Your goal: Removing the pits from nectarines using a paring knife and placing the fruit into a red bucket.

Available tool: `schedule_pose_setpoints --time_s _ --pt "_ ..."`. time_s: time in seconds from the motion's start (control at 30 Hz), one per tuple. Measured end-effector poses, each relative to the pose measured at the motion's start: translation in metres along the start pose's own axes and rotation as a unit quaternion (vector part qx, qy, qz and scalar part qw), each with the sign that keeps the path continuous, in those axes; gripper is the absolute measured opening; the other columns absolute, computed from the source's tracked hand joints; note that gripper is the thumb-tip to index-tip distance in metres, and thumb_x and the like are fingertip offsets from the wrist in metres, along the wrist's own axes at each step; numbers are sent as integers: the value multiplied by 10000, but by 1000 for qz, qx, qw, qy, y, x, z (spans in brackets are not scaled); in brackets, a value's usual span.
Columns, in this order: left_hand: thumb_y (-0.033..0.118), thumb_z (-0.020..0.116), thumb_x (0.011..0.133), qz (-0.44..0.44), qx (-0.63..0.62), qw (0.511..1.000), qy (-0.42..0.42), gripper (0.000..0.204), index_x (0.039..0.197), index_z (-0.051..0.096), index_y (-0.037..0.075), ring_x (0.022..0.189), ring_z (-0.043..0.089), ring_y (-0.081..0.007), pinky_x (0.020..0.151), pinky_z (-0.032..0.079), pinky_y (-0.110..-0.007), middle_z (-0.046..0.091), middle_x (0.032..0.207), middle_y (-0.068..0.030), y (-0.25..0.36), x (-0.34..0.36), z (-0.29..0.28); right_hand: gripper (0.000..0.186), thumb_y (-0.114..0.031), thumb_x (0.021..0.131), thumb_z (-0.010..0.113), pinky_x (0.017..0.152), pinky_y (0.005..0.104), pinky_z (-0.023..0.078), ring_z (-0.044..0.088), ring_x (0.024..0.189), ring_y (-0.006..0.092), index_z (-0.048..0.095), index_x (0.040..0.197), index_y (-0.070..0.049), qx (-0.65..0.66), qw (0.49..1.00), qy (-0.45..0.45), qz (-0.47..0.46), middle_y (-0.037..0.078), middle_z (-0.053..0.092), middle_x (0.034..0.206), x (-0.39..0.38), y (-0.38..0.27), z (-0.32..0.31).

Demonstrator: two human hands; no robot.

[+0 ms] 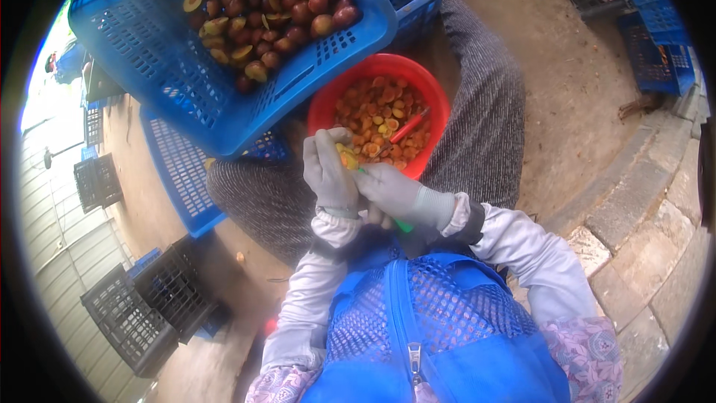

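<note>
Showing a top-cropped blue crate (186, 82) of plums (280, 6) toward 11 o'clock, pinching with gloved left hand (330, 172) a half-hidden plum piece (347, 157) near centre, clasping with right hand (399, 192) a mostly concealed green tool (403, 226), beside a red basin (440, 108) toward 12 o'clock.

The right hand (399, 194) is covering most of a green object (403, 226). The left hand (327, 173) is partly concealing yellow fruit (347, 157). The upper edge is cropping the blue crate (153, 67). Blur is obscuring a distant person (68, 63).
</note>
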State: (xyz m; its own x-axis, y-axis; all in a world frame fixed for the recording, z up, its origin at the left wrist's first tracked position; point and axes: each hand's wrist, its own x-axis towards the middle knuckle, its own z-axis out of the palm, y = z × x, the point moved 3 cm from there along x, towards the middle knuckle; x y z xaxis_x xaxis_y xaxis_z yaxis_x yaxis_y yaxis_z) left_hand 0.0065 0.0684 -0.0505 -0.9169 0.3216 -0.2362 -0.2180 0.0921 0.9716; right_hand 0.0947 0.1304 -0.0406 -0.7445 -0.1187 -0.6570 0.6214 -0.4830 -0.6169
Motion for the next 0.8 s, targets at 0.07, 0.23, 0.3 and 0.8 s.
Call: schedule_pose_setpoints --time_s 0.07,0.23,0.3,0.8 --pt "192 440 900 -12 9 1000 -14 249 807 551 -11 700 563 -149 651 457 -258 591 789 -97 2 2 2 349 -361 914 335 318 202 338 432 353 88 506 853 -63 57 998 -39 -8 20 490 508 5 5 -3" --pt "290 413 918 -52 36 994 -90 353 803 554 -12 582 574 -162 559 480 -245 597 709 -112 4 13 0 372 -365 911 369 269 198 277 375 299 78 521 763 -58 157 980 -98 70 -1 433 442 5 -4 -6" --pt "299 438 905 -83 43 983 -160 361 776 564 -14 575 572 -162 550 481 -251 600 684 -110 6 21 0 381 -355 912 378 256 195 264 360 286 76 526 725 -58 233 957 -145 91 -8 421 433 5 -2 -10" --pt "268 494 866 -204 -103 960 -160 313 775 556 -25 577 559 -204 548 474 -288 588 698 -148 1 14 -4 458 -436 903 359 240 224 245 297 276 78 512 662 -78 274 925 -242 98 -20 346 414 22 15 3"
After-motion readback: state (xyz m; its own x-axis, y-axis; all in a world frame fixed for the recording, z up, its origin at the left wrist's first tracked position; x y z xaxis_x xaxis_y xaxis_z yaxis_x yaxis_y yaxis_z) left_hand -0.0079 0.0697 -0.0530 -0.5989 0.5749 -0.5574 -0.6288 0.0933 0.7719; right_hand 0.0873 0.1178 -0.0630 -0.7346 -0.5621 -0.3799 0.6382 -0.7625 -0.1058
